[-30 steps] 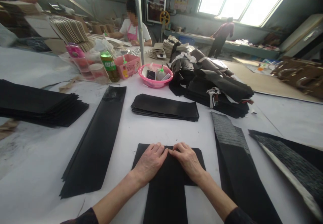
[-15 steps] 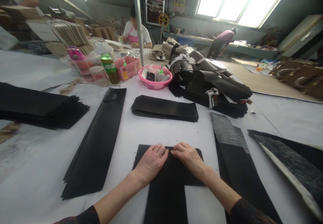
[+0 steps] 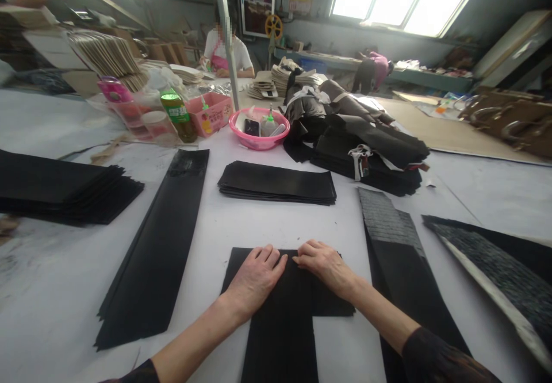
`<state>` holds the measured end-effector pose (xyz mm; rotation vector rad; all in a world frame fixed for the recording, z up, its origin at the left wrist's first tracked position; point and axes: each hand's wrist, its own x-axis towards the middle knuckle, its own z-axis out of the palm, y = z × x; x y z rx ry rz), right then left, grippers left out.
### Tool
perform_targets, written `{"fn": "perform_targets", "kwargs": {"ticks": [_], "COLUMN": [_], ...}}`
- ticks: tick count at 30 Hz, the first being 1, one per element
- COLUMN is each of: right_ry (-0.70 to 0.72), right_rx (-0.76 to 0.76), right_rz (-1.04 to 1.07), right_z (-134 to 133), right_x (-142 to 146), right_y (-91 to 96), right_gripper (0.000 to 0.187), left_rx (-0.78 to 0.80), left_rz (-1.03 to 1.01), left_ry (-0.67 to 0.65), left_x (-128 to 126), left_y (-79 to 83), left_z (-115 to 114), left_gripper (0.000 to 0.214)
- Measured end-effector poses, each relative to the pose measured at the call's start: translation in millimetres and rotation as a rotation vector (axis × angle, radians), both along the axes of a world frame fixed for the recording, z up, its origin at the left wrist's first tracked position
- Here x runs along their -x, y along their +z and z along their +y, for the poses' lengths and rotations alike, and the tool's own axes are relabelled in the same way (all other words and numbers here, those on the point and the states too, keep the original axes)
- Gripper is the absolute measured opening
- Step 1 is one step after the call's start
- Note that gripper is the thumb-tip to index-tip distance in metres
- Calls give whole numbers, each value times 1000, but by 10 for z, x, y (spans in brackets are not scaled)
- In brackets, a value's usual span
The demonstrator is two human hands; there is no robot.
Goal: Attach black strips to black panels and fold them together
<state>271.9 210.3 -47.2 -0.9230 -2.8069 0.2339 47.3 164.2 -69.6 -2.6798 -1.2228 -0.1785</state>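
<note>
A T-shaped black sheet (image 3: 282,320) lies flat on the white table (image 3: 52,291) straight in front of me. My left hand (image 3: 254,276) presses palm-down on its upper middle, fingers together and stretched forward. Beside it my right hand (image 3: 325,265) rests flat on the same sheet, fingertips almost touching the left hand's. Neither hand holds anything. A stack of short black sheets (image 3: 278,183) lies just beyond the hands.
A long black strip pile (image 3: 157,245) lies to the left, a wider black stack (image 3: 64,184) at far left. Textured dark strips (image 3: 394,245) lie to the right. Farther back stand a pink basin (image 3: 257,130), a green bottle (image 3: 176,113) and heaped dark material (image 3: 362,141). Two people work in the background.
Both hands stay pressed on the black sheet, barely shifting. The view has swung slightly right, and the person at the far bench has bent over.
</note>
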Motion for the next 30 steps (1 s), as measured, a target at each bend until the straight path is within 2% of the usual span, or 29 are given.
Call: {"fn": "perform_targets", "kwargs": {"ticks": [6,20,30], "right_ry": [0,29,-29], "right_rx": [3,68,100], "right_rz": [17,64,84], "right_z": [7,39,-27], "right_x": [-19,-205,-319], "right_y": [-49,-38,-19], "right_gripper": [12,15,21], "left_rx": [14,29,29], "left_rz": [5,36,28], "left_ry": [-6,29,35], "left_x": [-32,-65,-57], "left_y": [11,17,19], "left_z": [-10,-28,-29], "left_gripper": [46,45,46]}}
